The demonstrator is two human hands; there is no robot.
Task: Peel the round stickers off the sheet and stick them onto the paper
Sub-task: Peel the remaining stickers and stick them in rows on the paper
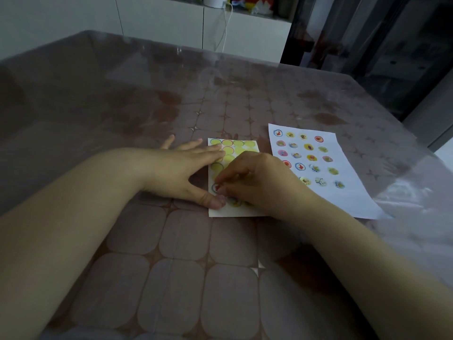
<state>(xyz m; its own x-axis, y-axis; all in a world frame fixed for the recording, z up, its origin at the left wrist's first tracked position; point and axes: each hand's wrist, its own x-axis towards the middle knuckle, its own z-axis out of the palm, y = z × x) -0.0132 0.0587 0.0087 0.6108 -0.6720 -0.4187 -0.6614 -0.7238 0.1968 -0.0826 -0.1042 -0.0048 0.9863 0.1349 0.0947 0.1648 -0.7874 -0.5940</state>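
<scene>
The sticker sheet (241, 146) lies flat on the table, mostly yellow-green empty circles, with a few round stickers left near its bottom. My left hand (181, 170) presses the sheet down, fingers spread over its left side and thumb on its lower edge. My right hand (255, 182) rests on the sheet's right half, and its fingertips pinch at a blue-rimmed round sticker with a red picture (216, 187) on the left column. To the right lies the white paper (353, 195), carrying several rows of stuck round stickers.
The table (171, 266) wears a brown patterned cloth under a clear glossy cover, which wrinkles at the right edge. A white cabinet (245, 33) with a hanging cable stands behind the table. Dark glass doors are at the back right.
</scene>
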